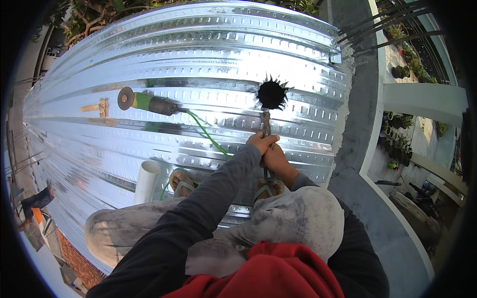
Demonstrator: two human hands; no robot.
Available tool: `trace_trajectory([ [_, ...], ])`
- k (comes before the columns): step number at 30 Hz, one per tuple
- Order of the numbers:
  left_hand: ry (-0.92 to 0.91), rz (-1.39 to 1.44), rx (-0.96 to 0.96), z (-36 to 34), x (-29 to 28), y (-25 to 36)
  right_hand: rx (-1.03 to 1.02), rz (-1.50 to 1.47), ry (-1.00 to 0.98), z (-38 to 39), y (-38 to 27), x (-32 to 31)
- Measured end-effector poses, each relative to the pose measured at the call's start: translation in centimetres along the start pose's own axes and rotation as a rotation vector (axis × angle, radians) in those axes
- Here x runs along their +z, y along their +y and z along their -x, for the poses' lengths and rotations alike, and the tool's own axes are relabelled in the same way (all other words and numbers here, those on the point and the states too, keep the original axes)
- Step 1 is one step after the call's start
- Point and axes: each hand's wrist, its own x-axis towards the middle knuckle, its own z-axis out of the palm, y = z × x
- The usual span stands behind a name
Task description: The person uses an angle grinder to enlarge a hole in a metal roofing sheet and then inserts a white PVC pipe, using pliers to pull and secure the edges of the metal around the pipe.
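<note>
In the head view, my left hand and my right hand are closed together around a long dark metal tool, which looks like pliers or snips. Its upper end meets the lower edge of a round, jagged hole in the shiny corrugated metal sheet. To the left lies a green-and-dark angle grinder with a disc and green cable. Farther left rests a small wooden-handled tool, like a hammer.
A white pipe stands beside my sandalled left foot. A concrete ledge borders the sheet on the right, with rebar above and a lower area with plants beyond. Branches overhang the far edge.
</note>
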Motion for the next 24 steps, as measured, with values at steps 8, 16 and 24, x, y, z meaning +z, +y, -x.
trace_trajectory([
  [8,-0.139,0.282,-0.037,-0.4,-0.6,0.6,-0.153,0.324,0.127,-2.3,-0.6,-2.2],
  [16,0.017,0.486,-0.045,1.2,-1.3,2.5,0.253,-0.029,-0.056,2.3,-12.9,0.2],
  [24,0.029,0.274,-0.033,-3.2,-1.3,-1.2,0.417,0.203,-0.078,-1.5,-17.1,1.0],
])
